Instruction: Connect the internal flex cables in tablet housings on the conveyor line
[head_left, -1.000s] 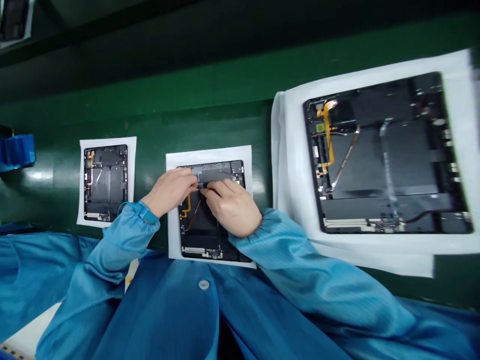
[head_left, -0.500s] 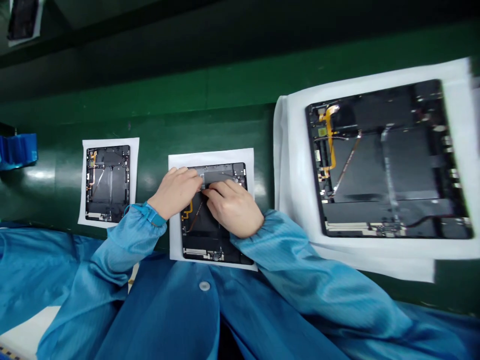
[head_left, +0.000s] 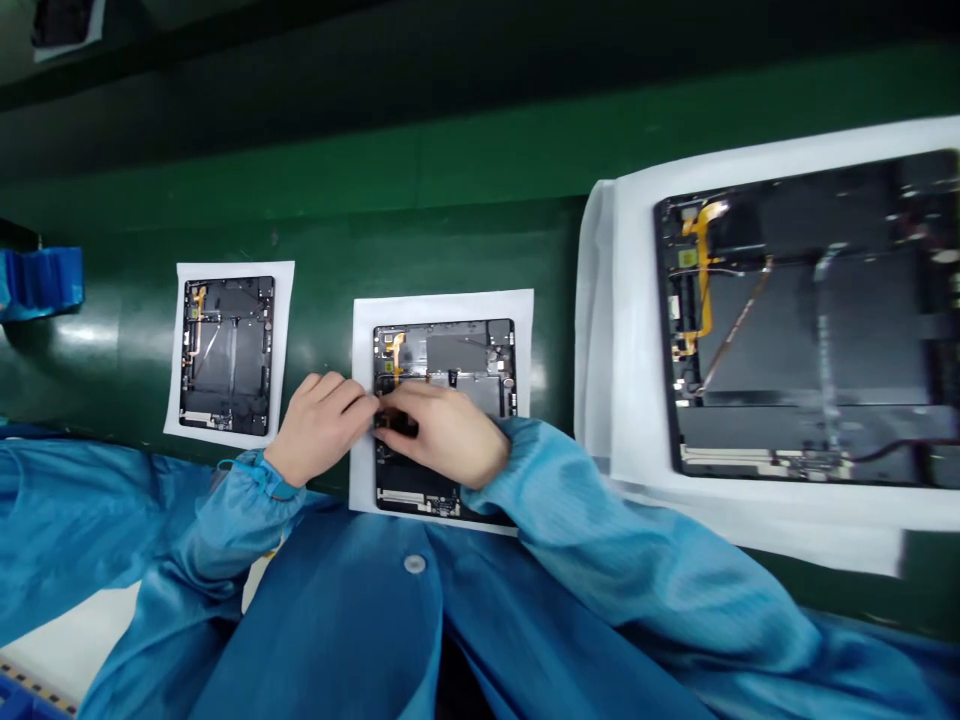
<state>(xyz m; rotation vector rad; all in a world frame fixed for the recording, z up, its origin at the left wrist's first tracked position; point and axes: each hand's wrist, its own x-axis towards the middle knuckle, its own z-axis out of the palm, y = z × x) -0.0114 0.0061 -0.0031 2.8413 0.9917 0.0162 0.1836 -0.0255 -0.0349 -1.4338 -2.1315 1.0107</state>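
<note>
An opened tablet chassis (head_left: 465, 360) lies on a white sheet (head_left: 525, 330) on the green belt in front of me. My left hand (head_left: 319, 425) and my right hand (head_left: 446, 435) meet over its left middle edge, fingers curled and pinched together on a small dark part (head_left: 396, 422) that I cannot make out. A grey plate (head_left: 454, 352) and an orange flex cable (head_left: 396, 350) show at the chassis top. Both arms wear blue sleeves.
A second opened tablet (head_left: 229, 355) on white paper lies to the left. A larger-looking one (head_left: 810, 320) on white foam lies to the right, close to the camera. A blue bin (head_left: 41, 280) sits at the far left on the green belt (head_left: 450, 170).
Both hands have slid from the tablet's top edge down to its left middle, uncovering the grey plate. The view has shifted slightly.
</note>
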